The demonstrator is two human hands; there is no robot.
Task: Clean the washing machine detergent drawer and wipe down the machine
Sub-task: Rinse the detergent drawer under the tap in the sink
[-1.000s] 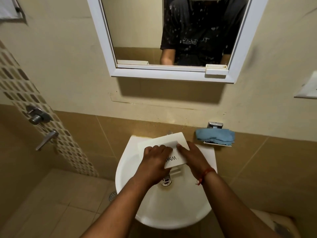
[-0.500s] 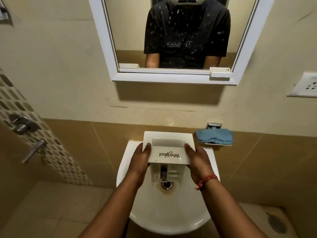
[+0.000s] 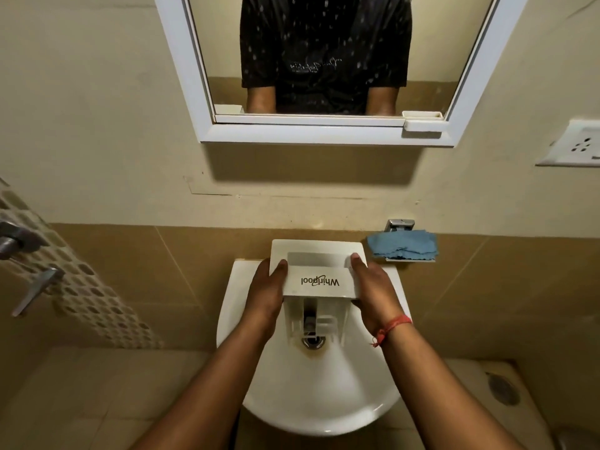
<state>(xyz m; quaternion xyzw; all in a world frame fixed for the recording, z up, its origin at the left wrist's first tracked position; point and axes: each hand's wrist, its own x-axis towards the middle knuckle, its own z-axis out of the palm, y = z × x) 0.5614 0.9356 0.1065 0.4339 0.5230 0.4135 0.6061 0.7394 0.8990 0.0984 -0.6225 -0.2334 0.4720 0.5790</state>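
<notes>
A white detergent drawer (image 3: 319, 277) with an upside-down Whirlpool logo on its front panel hangs over the white wash basin (image 3: 311, 394). My left hand (image 3: 268, 295) grips its left side, thumb on the front panel. My right hand (image 3: 373, 292), with a red thread at the wrist, grips its right side the same way. The drawer's compartments point down toward the tap (image 3: 309, 318) and the drain (image 3: 312, 342), partly hiding the tap. A folded blue cloth (image 3: 402, 244) lies on a small wall shelf to the right of the drawer.
A white-framed mirror (image 3: 324, 60) hangs on the wall above the basin and reflects a person's dark shirt. A wall socket (image 3: 574, 144) sits at the right edge. Metal shower valves (image 3: 19, 241) stick out at the left. A floor drain (image 3: 503, 389) lies at the lower right.
Both hands turned the drawer from a tilted position to square-on, front panel facing me, and shifted to grip its two sides. My view moved closer and slightly up.
</notes>
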